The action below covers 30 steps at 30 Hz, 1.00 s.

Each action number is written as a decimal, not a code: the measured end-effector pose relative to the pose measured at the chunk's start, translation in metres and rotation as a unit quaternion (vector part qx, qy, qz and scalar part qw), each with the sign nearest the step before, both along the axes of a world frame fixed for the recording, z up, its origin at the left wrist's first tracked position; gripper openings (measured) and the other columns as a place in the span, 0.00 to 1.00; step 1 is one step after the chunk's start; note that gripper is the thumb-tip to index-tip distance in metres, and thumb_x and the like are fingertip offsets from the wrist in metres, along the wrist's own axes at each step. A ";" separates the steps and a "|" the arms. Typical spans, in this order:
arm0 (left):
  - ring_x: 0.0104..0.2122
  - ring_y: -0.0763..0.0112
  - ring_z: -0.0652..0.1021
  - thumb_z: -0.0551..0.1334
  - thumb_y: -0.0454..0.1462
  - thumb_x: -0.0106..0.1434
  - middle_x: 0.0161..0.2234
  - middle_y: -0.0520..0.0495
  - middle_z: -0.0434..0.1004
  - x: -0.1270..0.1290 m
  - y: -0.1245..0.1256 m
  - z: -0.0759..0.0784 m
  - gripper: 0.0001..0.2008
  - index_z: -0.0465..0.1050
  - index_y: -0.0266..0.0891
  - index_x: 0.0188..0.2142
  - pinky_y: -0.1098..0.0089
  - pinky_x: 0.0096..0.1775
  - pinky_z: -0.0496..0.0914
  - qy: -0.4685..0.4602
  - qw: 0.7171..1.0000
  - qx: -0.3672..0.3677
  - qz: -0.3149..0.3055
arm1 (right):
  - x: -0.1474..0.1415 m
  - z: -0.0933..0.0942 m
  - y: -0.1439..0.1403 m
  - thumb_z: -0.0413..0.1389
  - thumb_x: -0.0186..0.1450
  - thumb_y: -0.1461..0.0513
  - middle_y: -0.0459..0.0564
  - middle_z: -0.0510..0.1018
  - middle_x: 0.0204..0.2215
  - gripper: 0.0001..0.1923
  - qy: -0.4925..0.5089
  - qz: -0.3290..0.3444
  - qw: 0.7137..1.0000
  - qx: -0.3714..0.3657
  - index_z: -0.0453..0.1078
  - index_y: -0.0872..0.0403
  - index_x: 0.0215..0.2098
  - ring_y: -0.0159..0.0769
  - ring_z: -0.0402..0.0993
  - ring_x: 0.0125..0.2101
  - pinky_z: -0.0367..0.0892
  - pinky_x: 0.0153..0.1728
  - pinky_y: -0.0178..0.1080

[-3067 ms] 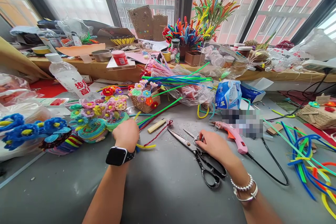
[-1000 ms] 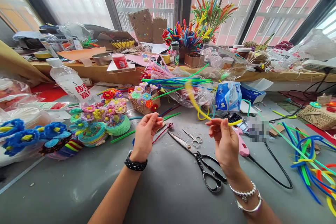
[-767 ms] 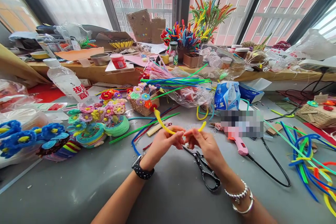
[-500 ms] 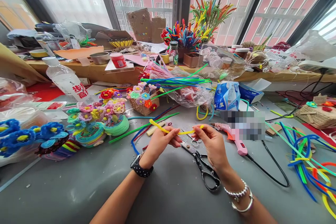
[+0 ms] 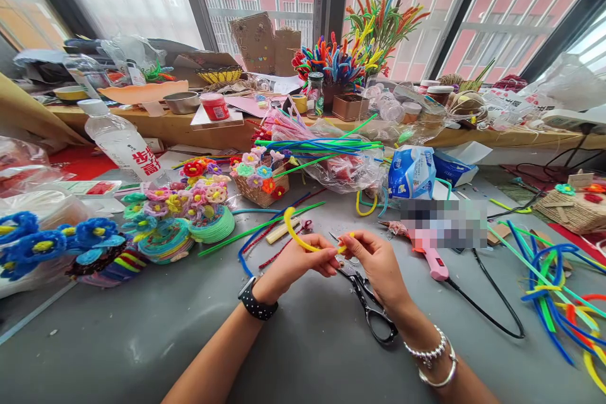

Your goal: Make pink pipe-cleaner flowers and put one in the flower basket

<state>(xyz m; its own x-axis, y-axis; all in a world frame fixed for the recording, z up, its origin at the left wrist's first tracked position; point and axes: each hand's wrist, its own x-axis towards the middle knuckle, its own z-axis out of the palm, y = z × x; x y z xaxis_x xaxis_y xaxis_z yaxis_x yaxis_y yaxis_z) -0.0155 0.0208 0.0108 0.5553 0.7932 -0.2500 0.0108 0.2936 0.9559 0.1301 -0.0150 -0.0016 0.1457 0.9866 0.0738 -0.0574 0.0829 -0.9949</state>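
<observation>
Both hands meet over the grey table (image 5: pixel 293 353) and pinch one yellow pipe cleaner (image 5: pixel 294 233). My left hand (image 5: pixel 296 261), with a black watch on the wrist, grips it near the middle; its free end curls up to the left. My right hand (image 5: pixel 376 260), with silver bracelets on the wrist, pinches the short other end. Large black-handled scissors (image 5: pixel 374 312) lie on the table just under my right hand. A pink glue gun (image 5: pixel 423 251) lies to the right of it.
Pipe-cleaner flowers (image 5: pixel 184 211) and a small basket of flowers (image 5: pixel 258 180) sit to the left. A bag of coloured pipe cleaners (image 5: pixel 331 161) lies behind the hands, a water bottle (image 5: pixel 120 142) at far left, loose blue and green stems (image 5: pixel 549 281) at right.
My hands left the table and the scissors, picked up a yellow pipe cleaner and came together. In the last half second they moved closer and the stem's left end curled upward.
</observation>
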 end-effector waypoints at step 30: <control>0.20 0.77 0.73 0.61 0.42 0.51 0.21 0.51 0.72 0.007 -0.005 -0.006 0.11 0.64 0.35 0.26 0.75 0.24 0.66 0.018 0.999 0.025 -0.028 | 0.005 -0.004 0.002 0.55 0.55 0.57 0.49 0.76 0.24 0.10 -0.159 -0.068 0.985 0.022 0.70 0.56 0.30 0.35 0.72 0.24 0.68 0.28 0.37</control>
<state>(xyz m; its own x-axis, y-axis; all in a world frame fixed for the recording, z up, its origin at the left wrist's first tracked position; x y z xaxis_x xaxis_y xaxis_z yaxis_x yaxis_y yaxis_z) -0.0082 0.0156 0.0049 0.5909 0.7732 -0.2304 0.0599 0.2427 0.9683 0.1356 -0.0133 -0.0051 0.2399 0.9541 0.1793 0.2705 0.1117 -0.9562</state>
